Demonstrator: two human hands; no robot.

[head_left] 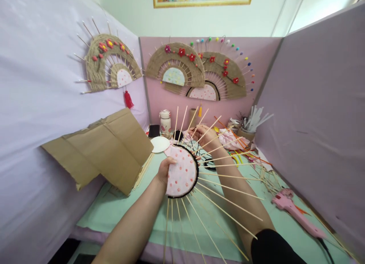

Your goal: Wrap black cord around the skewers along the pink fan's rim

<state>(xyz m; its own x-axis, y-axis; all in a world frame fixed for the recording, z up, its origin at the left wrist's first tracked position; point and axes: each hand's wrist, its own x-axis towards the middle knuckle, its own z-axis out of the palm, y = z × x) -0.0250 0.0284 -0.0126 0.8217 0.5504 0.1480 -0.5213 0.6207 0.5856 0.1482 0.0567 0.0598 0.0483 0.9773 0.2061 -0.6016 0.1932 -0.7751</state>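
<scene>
My left hand (164, 171) grips the left edge of a pink dotted fabric disc (182, 173) with a black rim. Several thin wooden sticks (228, 188) fan out from the disc toward the right and toward me. My right hand (203, 136) reaches past the disc, behind the upper sticks, with fingers curled near a stick; whether it holds anything I cannot tell. The disc is held up above the green mat (119, 207).
A folded cardboard sheet (105, 150) leans at the left. A pink glue gun (293, 209) lies at the right, loose sticks (265, 176) beside it. A white disc (159, 144), a bottle (165, 123) and a cup of strips (251, 125) stand at the back. Finished woven fans (175, 66) hang on the partitions.
</scene>
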